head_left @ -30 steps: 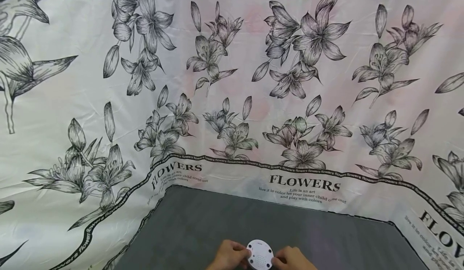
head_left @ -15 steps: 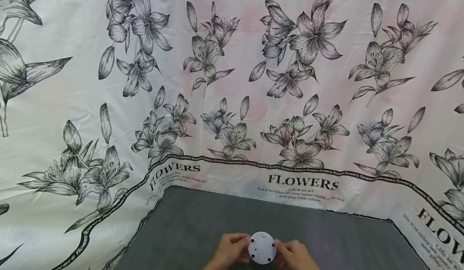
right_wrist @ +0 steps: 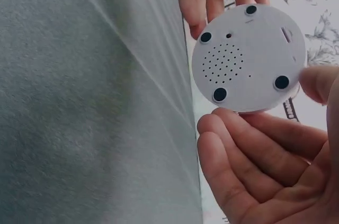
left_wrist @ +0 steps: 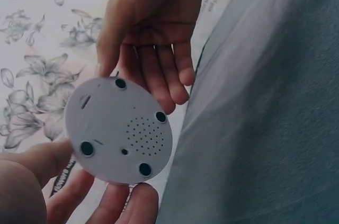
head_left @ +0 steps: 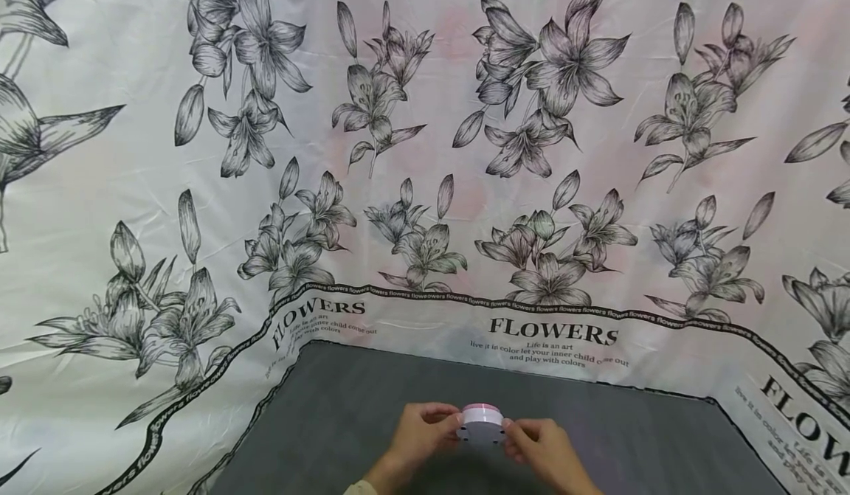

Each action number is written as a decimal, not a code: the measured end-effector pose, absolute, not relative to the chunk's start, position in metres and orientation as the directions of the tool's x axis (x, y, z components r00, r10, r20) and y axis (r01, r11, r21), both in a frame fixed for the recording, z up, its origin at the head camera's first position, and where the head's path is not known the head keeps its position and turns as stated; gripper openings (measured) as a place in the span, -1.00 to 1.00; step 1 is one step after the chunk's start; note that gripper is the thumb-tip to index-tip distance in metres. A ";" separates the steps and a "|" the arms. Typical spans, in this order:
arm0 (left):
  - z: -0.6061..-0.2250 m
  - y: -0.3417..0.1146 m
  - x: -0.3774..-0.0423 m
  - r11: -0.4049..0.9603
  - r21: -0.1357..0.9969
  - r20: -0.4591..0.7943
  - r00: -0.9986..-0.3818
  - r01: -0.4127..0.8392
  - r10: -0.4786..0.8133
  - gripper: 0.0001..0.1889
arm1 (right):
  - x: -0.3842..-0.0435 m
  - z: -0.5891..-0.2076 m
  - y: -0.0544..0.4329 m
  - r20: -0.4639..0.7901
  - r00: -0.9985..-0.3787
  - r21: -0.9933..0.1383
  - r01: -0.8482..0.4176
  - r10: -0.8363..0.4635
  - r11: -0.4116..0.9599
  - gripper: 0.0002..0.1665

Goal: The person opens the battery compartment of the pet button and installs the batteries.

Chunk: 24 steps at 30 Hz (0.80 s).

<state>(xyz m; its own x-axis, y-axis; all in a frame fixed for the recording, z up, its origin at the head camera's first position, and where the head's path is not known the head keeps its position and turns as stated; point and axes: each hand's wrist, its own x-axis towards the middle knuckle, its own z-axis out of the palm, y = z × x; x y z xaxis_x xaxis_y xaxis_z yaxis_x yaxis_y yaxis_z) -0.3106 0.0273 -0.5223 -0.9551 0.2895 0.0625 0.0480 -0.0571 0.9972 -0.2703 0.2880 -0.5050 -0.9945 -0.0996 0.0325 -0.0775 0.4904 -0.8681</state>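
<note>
Both hands hold a round white device (head_left: 482,415) by its opposite edges, over the dark grey surface. In the head view it is tilted, showing its white side wall and a strip of pink top. My left hand (head_left: 421,432) pinches its left edge between thumb and fingers; my right hand (head_left: 546,449) pinches the right edge. The flat underside (left_wrist: 108,123) faces the left wrist camera, with several black round feet, a patch of small holes and a short slot. The right wrist view shows that same underside (right_wrist: 259,60). Most of the pink top is hidden.
A dark grey surface (head_left: 372,392) spreads beneath the hands. Behind and to both sides hangs a white sheet (head_left: 425,318) printed with black line-drawn lilies and the word FLOWERS, meeting the grey surface along its back and side edges.
The device has risen and tipped, so its underside has turned away from the head camera and the pink top edge has come into sight. Both hands have moved up with it, keeping their grip.
</note>
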 end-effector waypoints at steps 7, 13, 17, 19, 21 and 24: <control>-0.517 0.022 -0.311 0.025 0.977 0.192 -0.931 0.210 0.310 -0.77 | -0.271 -0.501 0.291 0.095 -0.976 -0.847 -0.182 -0.195 0.499 -0.52; -0.534 0.021 -0.313 0.079 0.954 0.246 -0.906 0.290 0.345 -0.58 | -0.272 -0.511 0.292 0.183 -0.948 -0.784 -0.301 -0.261 0.543 -0.61; -0.544 0.023 -0.312 0.092 0.943 0.264 -0.887 0.320 0.379 -0.53 | -0.272 -0.518 0.292 0.208 -0.937 -0.729 -0.341 -0.282 0.594 -0.58; -0.548 0.023 -0.313 0.122 0.930 0.272 -0.873 0.347 0.405 -0.52 | -0.273 -0.523 0.292 0.227 -0.928 -0.695 -0.367 -0.295 0.618 -0.59; -0.552 0.023 -0.314 0.161 0.913 0.276 -0.860 0.374 0.429 -0.50 | -0.274 -0.528 0.291 0.227 -0.925 -0.673 -0.375 -0.305 0.638 -0.60; -0.559 0.022 -0.315 0.213 0.890 0.271 -0.845 0.402 0.460 -0.44 | -0.278 -0.536 0.290 0.189 -0.930 -0.651 -0.359 -0.316 0.669 -0.62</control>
